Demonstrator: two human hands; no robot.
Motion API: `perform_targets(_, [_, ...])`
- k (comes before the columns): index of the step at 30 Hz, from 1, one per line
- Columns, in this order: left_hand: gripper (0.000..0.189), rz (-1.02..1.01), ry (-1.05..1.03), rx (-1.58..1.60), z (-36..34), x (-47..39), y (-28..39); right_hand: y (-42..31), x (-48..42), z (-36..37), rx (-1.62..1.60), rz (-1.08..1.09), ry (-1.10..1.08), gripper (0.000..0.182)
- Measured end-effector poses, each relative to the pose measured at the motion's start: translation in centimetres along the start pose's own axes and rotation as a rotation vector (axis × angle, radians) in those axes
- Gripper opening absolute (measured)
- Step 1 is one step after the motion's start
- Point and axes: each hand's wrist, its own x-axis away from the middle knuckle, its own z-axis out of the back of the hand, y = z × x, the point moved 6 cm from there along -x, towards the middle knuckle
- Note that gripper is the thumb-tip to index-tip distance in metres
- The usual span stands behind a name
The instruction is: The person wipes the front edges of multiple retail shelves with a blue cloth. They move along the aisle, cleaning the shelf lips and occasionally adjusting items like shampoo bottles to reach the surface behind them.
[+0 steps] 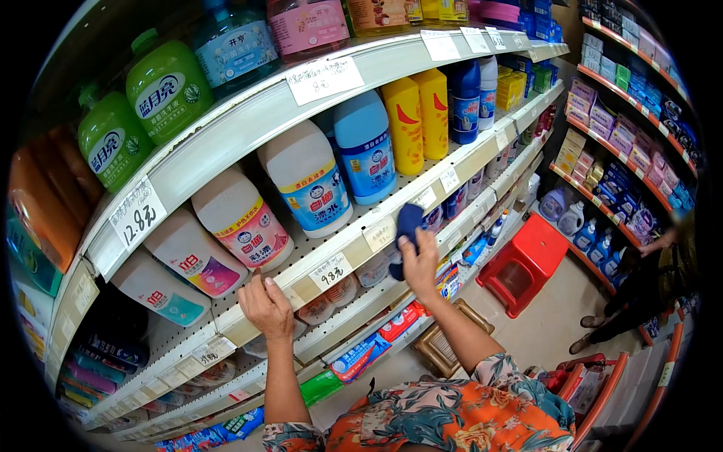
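Note:
In my right hand (421,263) is a dark blue cloth (408,223), held against or just in front of the price-tag strip of a shelf (361,234). My left hand (265,305) rests at the same shelf's front edge, its fingertips on the lip below a white bleach bottle with a pink label (245,226). Further along the shelf stand a white bottle with a blue label (310,186) and a light blue bottle (367,152). Two white bottles (197,254) with purple and teal labels are left of my left hand.
Green hand-soap bottles (169,90) line the shelf above. Packets of detergent (361,356) lie on the lowest shelf. A red plastic stool (525,265) and a brown woven-look stool (452,339) stand on the floor. At right, a person (655,271) is beside another stocked shelf (615,147).

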Motion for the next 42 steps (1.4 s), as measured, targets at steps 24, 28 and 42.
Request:
perform_targets(24, [0.020,0.034,-0.028,0.037,0.0,-0.2,0.5,6.3,-7.7,5.7,0.447,-0.056,0.179,0.036])
perform_targets(28, [0.025,0.016,-0.009,0.010,-0.5,0.0,0.2,3.1,-3.6,3.1,0.305,0.027,0.146,0.036])
perform_targets(42, [0.022,0.010,0.007,0.029,-0.4,0.1,0.0,-8.6,9.3,-5.8,-0.014,0.189,-0.274,0.038])
